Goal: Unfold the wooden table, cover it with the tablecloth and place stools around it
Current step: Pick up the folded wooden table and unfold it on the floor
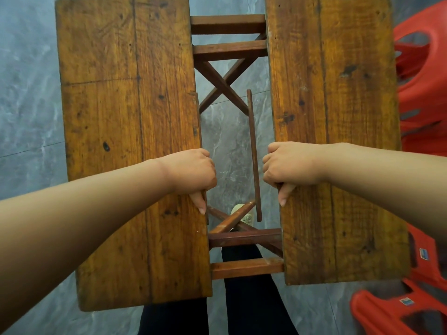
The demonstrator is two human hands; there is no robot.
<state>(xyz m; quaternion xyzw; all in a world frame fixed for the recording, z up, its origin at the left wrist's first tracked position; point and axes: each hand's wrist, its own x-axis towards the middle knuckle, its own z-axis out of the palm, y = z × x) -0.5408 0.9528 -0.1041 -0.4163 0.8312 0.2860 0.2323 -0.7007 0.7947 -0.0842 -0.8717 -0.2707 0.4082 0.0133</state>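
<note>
Standing over the wooden table [244,238], which is filling the middle of the frame from bottom to top, with dark trouser legs [244,310] at bottom centre. Gripping the left leaf [125,117] by its inner edge with the left hand [191,171], centre left: curling the fingers under the board, laying the thumb along the top. Mirroring that with the right hand [287,165] on the inner edge of the right leaf [333,105], centre right. Reaching in with both forearms nearly straight, knuckles facing across the open gap. Judging the thick planks as heavy, stiff and rough enough not to slip. Judging these inner edges, about mid-length, as the balanced place to hold, while minding pinched fingers near the thin slat [254,153] and the crossed braces [221,85] further up. Leaving the red stools [420,93] stacked along the right edge.
</note>
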